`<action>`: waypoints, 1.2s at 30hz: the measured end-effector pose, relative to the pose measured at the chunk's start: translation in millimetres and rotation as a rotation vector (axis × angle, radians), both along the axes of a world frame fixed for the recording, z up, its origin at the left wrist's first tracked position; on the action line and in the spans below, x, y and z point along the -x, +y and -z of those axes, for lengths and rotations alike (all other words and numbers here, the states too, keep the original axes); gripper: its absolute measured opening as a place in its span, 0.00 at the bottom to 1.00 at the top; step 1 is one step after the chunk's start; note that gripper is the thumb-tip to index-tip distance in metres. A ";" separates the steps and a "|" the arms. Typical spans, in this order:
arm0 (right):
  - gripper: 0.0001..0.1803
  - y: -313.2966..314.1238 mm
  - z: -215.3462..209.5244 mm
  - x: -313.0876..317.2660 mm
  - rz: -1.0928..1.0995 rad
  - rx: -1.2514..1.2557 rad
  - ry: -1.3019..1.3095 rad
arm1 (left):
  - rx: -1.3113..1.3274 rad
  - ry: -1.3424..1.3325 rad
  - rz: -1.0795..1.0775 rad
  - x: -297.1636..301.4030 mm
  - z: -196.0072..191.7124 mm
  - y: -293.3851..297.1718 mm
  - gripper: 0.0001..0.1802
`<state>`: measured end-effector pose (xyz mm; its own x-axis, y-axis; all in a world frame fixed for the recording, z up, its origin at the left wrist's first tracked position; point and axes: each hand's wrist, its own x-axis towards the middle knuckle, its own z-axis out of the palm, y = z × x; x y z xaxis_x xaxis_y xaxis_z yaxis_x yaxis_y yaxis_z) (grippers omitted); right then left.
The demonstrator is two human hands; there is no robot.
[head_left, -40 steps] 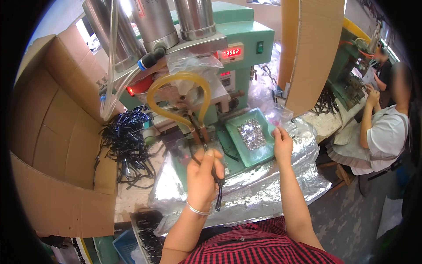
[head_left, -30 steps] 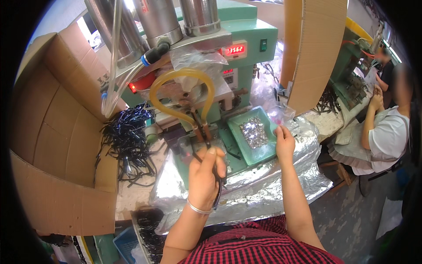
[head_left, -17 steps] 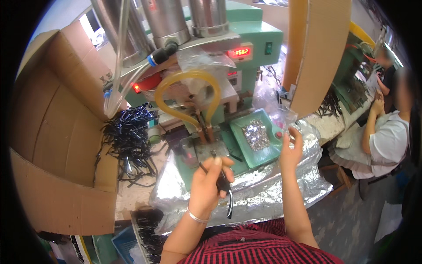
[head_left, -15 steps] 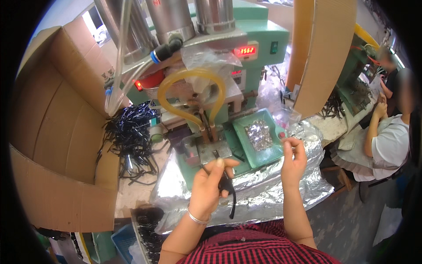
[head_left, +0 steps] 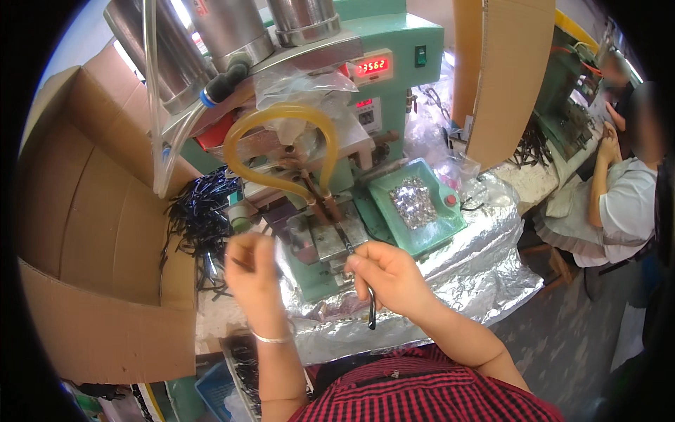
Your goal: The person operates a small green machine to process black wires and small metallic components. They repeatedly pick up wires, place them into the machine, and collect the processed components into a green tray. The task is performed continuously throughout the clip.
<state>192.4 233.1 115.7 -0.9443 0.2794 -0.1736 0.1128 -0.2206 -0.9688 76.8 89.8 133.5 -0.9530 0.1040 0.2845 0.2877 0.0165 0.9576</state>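
My right hand (head_left: 390,276) is closed on a slim black eyeglass temple (head_left: 372,309). The temple's curved end hangs below my fingers, and its straight end points up to the metal block under the machine's copper-coloured electrodes (head_left: 328,209). Out to the left, my left hand (head_left: 253,271) is raised with bent fingers, smeared by motion; whether anything is in them does not show. It is close to a heap of black temples (head_left: 200,214). Right of the electrodes, a green tray (head_left: 430,243) holds many small shiny metal parts (head_left: 415,202).
The green machine (head_left: 394,42) carries metal cylinders, red displays and a yellow hose loop (head_left: 230,141). A large cardboard box (head_left: 105,320) stands at left, and a cardboard panel (head_left: 510,84) at right. Crumpled foil (head_left: 485,274) covers the bench front. Another person sits at far right.
My left hand has let go of the temple at the machine and moved left. My right hand has come from beside the tray to the temple and grips it now.
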 end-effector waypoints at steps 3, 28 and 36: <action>0.11 -2.3 -0.8 2.4 0.013 0.033 0.005 | -0.157 -0.013 -0.016 20.3 -2.9 -1.2 0.09; 0.11 -9.5 2.7 2.4 0.044 0.055 0.113 | -0.189 -0.036 0.070 2.0 10.0 -7.6 0.08; 0.11 -1.3 6.2 -0.8 0.089 -0.015 0.104 | -0.052 -0.413 0.520 -43.3 20.2 9.4 0.14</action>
<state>193.2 231.8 109.5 -0.9283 0.3650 -0.0708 -0.0083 -0.2108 -0.9775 120.1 99.3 113.3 -0.8140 0.5759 -0.0759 -0.1446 -0.0744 0.9867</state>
